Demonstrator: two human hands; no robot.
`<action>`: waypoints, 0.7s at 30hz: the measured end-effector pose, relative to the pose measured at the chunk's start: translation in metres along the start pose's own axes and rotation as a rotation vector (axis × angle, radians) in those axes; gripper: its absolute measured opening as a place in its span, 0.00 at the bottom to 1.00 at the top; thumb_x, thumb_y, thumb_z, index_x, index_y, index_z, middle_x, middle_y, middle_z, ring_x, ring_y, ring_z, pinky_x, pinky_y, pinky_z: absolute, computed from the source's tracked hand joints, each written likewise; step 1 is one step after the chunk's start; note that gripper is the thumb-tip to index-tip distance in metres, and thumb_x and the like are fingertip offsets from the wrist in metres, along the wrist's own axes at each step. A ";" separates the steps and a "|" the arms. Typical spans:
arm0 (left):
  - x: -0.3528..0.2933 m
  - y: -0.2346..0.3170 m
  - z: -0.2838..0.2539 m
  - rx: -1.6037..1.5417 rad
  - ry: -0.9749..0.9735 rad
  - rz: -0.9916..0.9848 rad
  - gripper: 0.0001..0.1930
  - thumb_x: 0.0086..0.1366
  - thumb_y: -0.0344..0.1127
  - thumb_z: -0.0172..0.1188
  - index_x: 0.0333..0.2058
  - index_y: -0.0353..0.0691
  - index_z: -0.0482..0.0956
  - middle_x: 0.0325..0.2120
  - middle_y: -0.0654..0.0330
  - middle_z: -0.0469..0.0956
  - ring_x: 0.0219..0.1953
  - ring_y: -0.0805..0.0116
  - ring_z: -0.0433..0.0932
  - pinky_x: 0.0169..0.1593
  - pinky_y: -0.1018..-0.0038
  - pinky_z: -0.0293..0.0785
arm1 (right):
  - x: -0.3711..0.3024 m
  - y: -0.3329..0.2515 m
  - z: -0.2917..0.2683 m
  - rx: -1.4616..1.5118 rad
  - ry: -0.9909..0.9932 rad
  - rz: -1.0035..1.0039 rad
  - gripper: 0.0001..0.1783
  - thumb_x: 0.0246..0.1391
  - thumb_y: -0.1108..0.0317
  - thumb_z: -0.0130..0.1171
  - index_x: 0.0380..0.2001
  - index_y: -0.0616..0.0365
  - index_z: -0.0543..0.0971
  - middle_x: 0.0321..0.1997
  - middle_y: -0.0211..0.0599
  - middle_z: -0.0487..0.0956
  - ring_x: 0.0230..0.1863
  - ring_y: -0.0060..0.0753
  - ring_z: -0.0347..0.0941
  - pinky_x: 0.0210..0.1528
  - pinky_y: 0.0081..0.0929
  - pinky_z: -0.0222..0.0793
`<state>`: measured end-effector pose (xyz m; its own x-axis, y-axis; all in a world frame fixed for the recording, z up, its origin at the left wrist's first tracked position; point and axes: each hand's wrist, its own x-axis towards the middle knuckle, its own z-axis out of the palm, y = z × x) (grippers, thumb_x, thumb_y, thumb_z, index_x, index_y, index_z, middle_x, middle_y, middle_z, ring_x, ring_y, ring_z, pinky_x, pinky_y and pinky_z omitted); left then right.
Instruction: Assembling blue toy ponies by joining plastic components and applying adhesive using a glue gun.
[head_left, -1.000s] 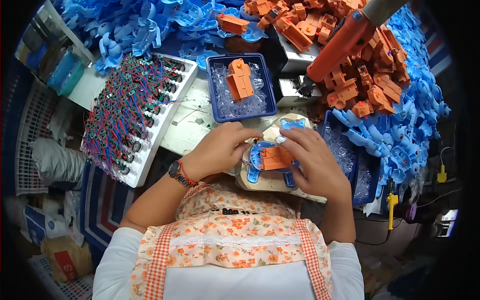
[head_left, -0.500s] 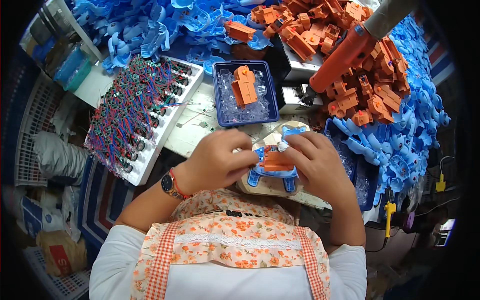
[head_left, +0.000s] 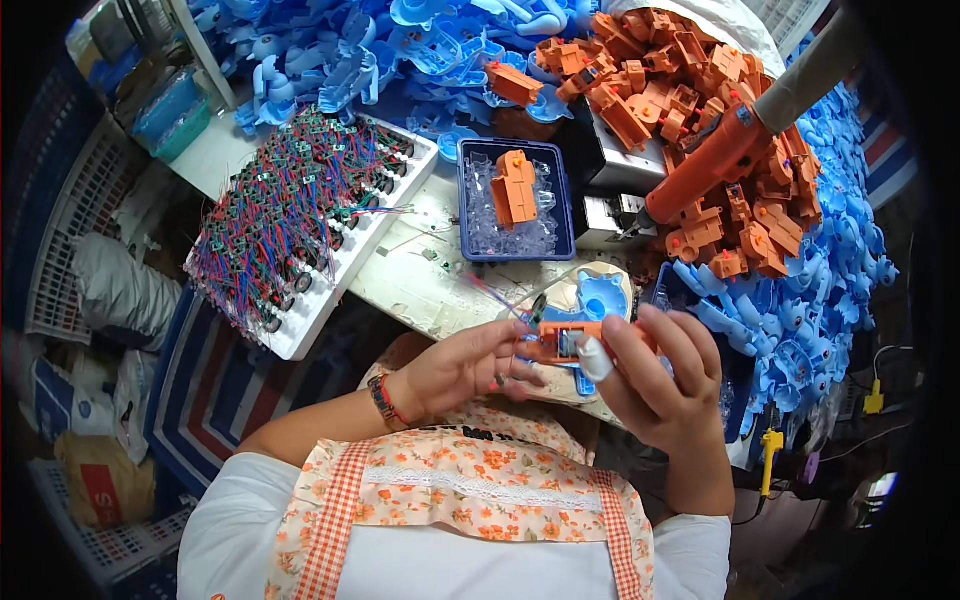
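Observation:
My right hand (head_left: 665, 375) grips an orange plastic housing (head_left: 570, 328), with a white wrapping (head_left: 594, 358) on one finger. Thin red and blue wires (head_left: 490, 290) and a small dark part stick out at the housing's left end. Beside that end, my left hand (head_left: 460, 365) has its fingers stretched and apart, their tips close to the housing; whether they touch it is unclear. Just beyond the hands, a light blue molded shell (head_left: 602, 293) lies in a cream-coloured holder (head_left: 565, 292), partly covered by the hands and housing.
A white foam tray (head_left: 350, 262) of wired circuit boards stands at left. Ahead, a dark blue bin (head_left: 517, 252) holds clear pieces and an orange housing. Heaps of blue shells (head_left: 430, 50) and orange housings (head_left: 690, 100) fill the back and right. An orange tool (head_left: 705, 165) hangs over the right side.
The orange housing has been lifted out of the blue shell, in my right hand. My left hand has drawn down and its fingers have spread. The whole view has shifted slightly.

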<state>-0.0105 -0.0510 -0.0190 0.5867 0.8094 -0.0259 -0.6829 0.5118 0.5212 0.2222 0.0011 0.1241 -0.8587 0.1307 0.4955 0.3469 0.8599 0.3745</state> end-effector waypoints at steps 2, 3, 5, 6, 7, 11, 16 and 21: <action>0.007 0.004 0.014 -0.137 0.031 0.158 0.29 0.74 0.47 0.50 0.67 0.39 0.58 0.61 0.51 0.67 0.58 0.60 0.73 0.59 0.63 0.73 | -0.004 -0.007 0.000 0.039 0.004 0.042 0.15 0.46 0.70 0.70 0.40 0.44 0.83 0.55 0.28 0.77 0.54 0.39 0.72 0.51 0.38 0.73; 0.009 0.004 0.011 -0.170 -0.085 0.276 0.29 0.74 0.42 0.51 0.68 0.41 0.55 0.66 0.51 0.61 0.65 0.57 0.67 0.65 0.62 0.67 | -0.005 -0.010 0.001 0.078 0.014 0.064 0.17 0.45 0.73 0.68 0.41 0.49 0.82 0.54 0.33 0.77 0.52 0.42 0.73 0.50 0.40 0.72; 0.013 0.005 0.012 -0.056 0.038 0.393 0.30 0.73 0.41 0.52 0.69 0.42 0.54 0.66 0.50 0.60 0.65 0.55 0.66 0.65 0.59 0.66 | -0.014 -0.015 0.005 0.135 -0.013 0.133 0.18 0.45 0.75 0.67 0.42 0.51 0.82 0.53 0.36 0.77 0.51 0.43 0.73 0.49 0.40 0.72; 0.014 0.005 0.012 0.062 0.165 0.505 0.31 0.72 0.41 0.53 0.69 0.43 0.54 0.67 0.48 0.60 0.66 0.52 0.65 0.66 0.57 0.66 | -0.021 -0.017 0.010 0.195 -0.036 0.207 0.19 0.44 0.76 0.66 0.42 0.54 0.81 0.53 0.39 0.78 0.50 0.45 0.74 0.48 0.41 0.71; 0.018 0.004 0.005 0.055 0.144 0.588 0.28 0.70 0.36 0.57 0.66 0.44 0.60 0.64 0.50 0.65 0.63 0.51 0.69 0.66 0.54 0.65 | -0.031 -0.018 0.018 0.257 -0.011 0.222 0.21 0.40 0.78 0.64 0.43 0.58 0.80 0.52 0.43 0.78 0.48 0.48 0.74 0.48 0.41 0.71; 0.023 0.022 -0.006 0.569 0.182 0.694 0.17 0.65 0.32 0.64 0.51 0.38 0.74 0.46 0.52 0.81 0.57 0.58 0.76 0.61 0.62 0.71 | -0.044 -0.031 0.037 0.374 -0.041 0.349 0.16 0.38 0.76 0.65 0.36 0.60 0.80 0.50 0.42 0.79 0.47 0.45 0.75 0.45 0.40 0.72; 0.026 0.047 -0.002 0.730 0.256 0.457 0.10 0.65 0.29 0.65 0.44 0.35 0.79 0.37 0.61 0.81 0.40 0.75 0.80 0.46 0.76 0.77 | -0.048 -0.027 0.053 0.516 -0.100 0.371 0.20 0.38 0.76 0.65 0.41 0.59 0.79 0.52 0.41 0.78 0.47 0.47 0.75 0.47 0.41 0.72; 0.040 0.062 0.007 0.838 0.261 0.131 0.09 0.65 0.32 0.65 0.42 0.36 0.81 0.35 0.64 0.81 0.37 0.80 0.77 0.42 0.80 0.75 | -0.047 -0.011 0.054 0.652 -0.226 0.360 0.24 0.40 0.75 0.66 0.46 0.58 0.78 0.52 0.40 0.78 0.46 0.47 0.75 0.47 0.41 0.71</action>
<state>-0.0265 0.0108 0.0180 0.3381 0.9390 -0.0630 -0.1345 0.1145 0.9843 0.2382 0.0126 0.0541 -0.8155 0.4942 0.3013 0.3873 0.8527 -0.3505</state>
